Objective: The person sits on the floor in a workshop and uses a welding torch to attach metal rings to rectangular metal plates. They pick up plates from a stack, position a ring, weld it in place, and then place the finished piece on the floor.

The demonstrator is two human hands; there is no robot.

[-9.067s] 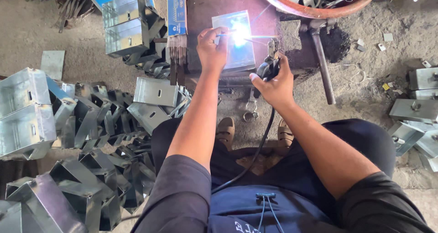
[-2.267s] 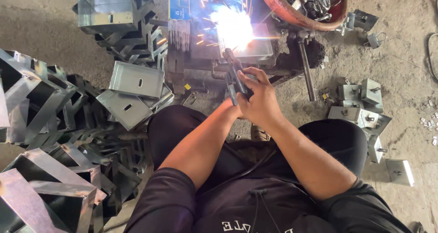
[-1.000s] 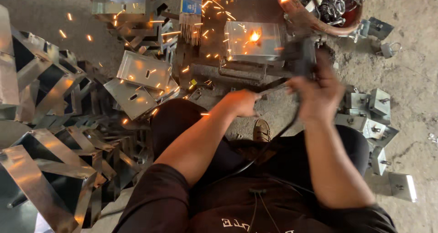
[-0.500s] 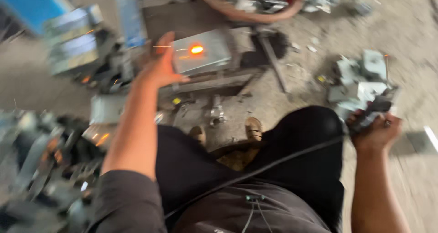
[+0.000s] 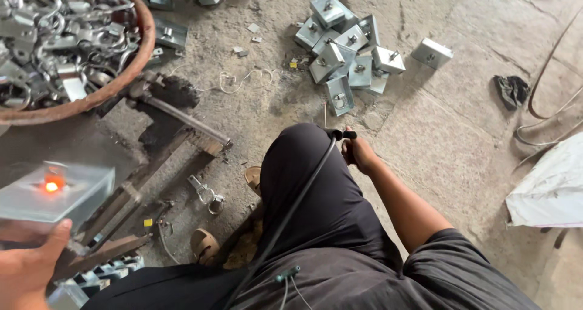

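Note:
My left hand (image 5: 25, 267) grips the near edge of a shiny square metal box (image 5: 57, 191) at the lower left; an orange-hot weld spot glows on its top face. My right hand (image 5: 358, 152) is out past my right knee, closed around the black welding holder (image 5: 339, 134), whose cable (image 5: 285, 219) trails back over my dark trousers. The holder's tip is mostly hidden behind the knee. A pile of several small square metal boxes (image 5: 349, 55) lies on the concrete floor just beyond the right hand.
A round rust-coloured basin (image 5: 130, 61) full of metal clamps sits at the top left. A dark steel work stand (image 5: 176, 134) lies between basin and knees. A black rag (image 5: 511, 90), loose cables (image 5: 546, 73) and a white sack (image 5: 549, 188) lie at the right.
Welding has stopped and the sparks are gone. My right hand swung the holder away to the right beside my knee; my left hand took hold of the welded box. The view turned right.

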